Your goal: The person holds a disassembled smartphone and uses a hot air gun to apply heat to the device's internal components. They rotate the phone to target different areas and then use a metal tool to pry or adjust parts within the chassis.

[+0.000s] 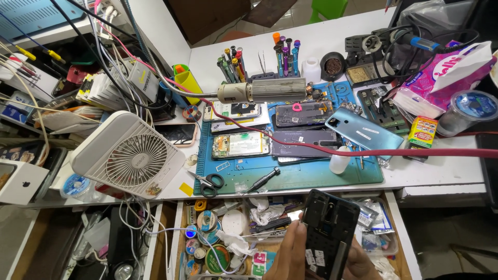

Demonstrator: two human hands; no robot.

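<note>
I see the left hand (293,256) and right hand (363,264) low in the pic, over the open drawer (228,233). Both hold a black phone frame (329,236), tilted up, inside facing me. Left fingers (300,228) are clamped on its left edge; right fingers wrap the back, mostly hidden. I think it could slip & drop into the messy drawer w/ tape rolls and bits, cos the grip is only on the edges. The blue mat (290,173) on the table (441,173) is packed w/ phones.
</note>
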